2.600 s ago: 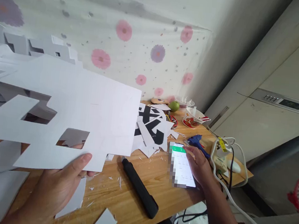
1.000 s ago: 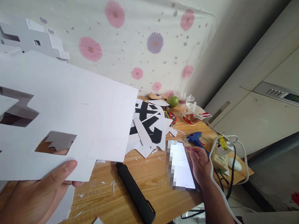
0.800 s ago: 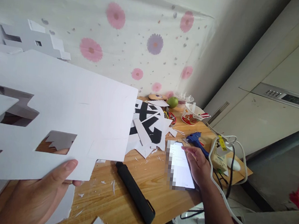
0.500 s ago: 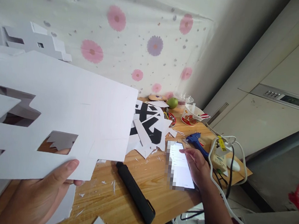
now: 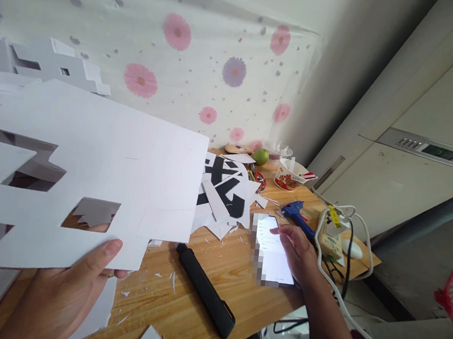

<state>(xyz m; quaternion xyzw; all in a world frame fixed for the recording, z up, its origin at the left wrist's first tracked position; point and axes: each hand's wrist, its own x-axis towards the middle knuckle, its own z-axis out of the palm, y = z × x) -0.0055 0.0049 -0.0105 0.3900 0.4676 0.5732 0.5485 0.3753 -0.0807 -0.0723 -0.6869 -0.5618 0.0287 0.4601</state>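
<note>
Left hand point(image 5: 63, 292) grips a flat white card sheet with angular cut-outs point(image 5: 139, 187) by its lower edge, thumb on top, raised above the brown wooden table point(image 5: 254, 307). Right hand point(image 5: 299, 250): fingers loosely extended over a lit rectangular phone point(image 5: 281, 260) lying on the table; fingertip contact unclear. Long black-handled tool point(image 5: 205, 291) lies between.

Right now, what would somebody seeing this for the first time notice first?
Probably the big white cut-out board in the left hand, filling much of the view's left side. Next comes the glowing smartphone with the right hand at its screen. Between them, a long black tool stands out against the wooden tabletop.
</note>
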